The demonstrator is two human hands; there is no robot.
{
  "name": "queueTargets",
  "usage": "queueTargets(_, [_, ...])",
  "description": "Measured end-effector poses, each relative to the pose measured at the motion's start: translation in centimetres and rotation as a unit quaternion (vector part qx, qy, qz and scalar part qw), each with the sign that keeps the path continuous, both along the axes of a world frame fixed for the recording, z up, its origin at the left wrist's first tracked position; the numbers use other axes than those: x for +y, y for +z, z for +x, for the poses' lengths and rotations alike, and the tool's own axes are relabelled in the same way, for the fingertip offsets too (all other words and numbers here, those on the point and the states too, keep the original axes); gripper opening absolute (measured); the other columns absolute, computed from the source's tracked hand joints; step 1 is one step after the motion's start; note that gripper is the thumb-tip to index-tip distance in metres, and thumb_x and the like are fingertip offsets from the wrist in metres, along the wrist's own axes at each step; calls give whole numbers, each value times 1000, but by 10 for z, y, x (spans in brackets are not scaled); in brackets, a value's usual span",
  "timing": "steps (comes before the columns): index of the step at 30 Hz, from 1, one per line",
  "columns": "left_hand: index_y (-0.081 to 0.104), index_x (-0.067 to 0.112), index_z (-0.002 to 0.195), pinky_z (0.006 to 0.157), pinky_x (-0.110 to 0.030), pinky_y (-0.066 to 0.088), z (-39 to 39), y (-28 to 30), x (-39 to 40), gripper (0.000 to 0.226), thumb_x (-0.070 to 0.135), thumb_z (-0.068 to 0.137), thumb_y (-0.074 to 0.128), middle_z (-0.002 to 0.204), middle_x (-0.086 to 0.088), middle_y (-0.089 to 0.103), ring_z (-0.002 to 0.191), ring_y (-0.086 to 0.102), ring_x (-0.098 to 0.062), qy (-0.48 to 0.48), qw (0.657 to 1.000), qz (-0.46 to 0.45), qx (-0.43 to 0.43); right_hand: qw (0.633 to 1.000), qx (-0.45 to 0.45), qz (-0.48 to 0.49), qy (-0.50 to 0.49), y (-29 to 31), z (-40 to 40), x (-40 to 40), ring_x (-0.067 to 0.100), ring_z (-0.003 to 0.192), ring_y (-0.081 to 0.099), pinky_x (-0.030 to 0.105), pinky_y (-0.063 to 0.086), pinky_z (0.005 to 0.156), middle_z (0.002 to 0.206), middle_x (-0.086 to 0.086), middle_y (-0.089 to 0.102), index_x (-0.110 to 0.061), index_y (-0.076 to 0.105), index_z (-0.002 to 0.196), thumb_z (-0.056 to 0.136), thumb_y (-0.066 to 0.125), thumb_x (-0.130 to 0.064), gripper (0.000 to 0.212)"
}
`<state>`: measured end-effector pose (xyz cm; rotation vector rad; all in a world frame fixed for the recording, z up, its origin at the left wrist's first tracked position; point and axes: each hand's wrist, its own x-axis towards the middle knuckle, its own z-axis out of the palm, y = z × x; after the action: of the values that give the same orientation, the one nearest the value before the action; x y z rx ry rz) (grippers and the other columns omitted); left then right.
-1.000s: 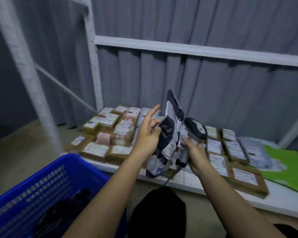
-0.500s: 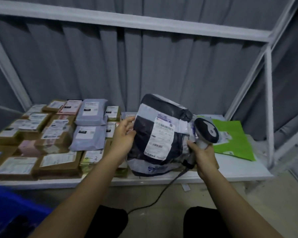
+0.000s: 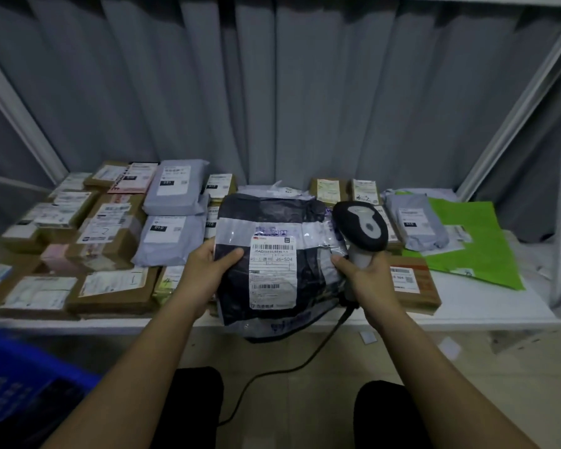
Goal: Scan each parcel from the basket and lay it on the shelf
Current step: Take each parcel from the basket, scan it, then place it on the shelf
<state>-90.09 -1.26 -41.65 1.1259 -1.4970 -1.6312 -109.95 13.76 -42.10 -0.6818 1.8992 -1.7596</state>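
left hand [image 3: 208, 270] grips black parcel [image 3: 272, 264] by its left edge, label up, over shelf [image 3: 486, 306] front. right hand [image 3: 366, 280] closed round scanner [image 3: 361, 230], touching parcel's right edge. basket [image 3: 20, 384] lower left.

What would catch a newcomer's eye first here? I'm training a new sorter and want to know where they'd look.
The big black parcel at centre, its white label facing up, gripped on its left edge by the left hand. The right hand holds its right edge along with a corded barcode scanner. Behind, the white shelf is packed with labelled boxes and grey mailers, with a bright green bag at right.
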Motion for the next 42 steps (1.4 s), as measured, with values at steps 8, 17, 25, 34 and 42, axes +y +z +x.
queueTargets(8, [61, 19, 106, 73, -26, 51, 3, 0, -3, 15, 12, 92, 60, 97, 7, 68, 89, 65, -10, 55, 997, -54, 27, 997, -68, 21, 16, 3, 7, 0, 20, 70, 60, 34, 50, 66, 73, 2, 61, -20, 57, 86, 92, 64, -17, 10])
queueTargets(17, [58, 15, 111, 68, -23, 51, 9, -1, -10, 16, 13, 96, 55, 96, 6, 68, 87, 65, -9, 97, 994, -13, 52, 982, -69, 54, 165, 0, 36, 15, 16, 48, 51, 29, 43, 50, 56, 5, 54, -8, 61, 87, 86, 70, -13, 11])
queueTargets(25, [59, 14, 117, 73, -27, 52, 13, -5, -14, 21, 13, 96, 54, 106, -2, 68, 95, 65, -14, 96, 994, -2, 49, 988, -77, 48, 127, 8, 42, 14, 18, 45, 48, 27, 42, 46, 54, 9, 54, -15, 65, 68, 81, 78, -21, 19])
queueTargets(34, [58, 13, 118, 67, -21, 51, 12, -3, -12, 22, 12, 96, 53, 98, 5, 67, 88, 64, -7, 103, 993, -7, 58, 990, -80, 56, 106, 6, 31, 15, 19, 44, 48, 29, 41, 49, 72, 34, 58, -1, 68, 80, 78, 80, -24, 26])
queueTargets(42, [58, 16, 115, 62, -17, 53, 9, 1, -6, 20, 11, 96, 54, 95, 9, 68, 84, 65, -5, 94, 994, -10, 59, 988, -100, 59, 105, 9, 30, 18, 17, 44, 48, 27, 42, 47, 76, 31, 60, 1, 69, 84, 78, 78, -22, 25])
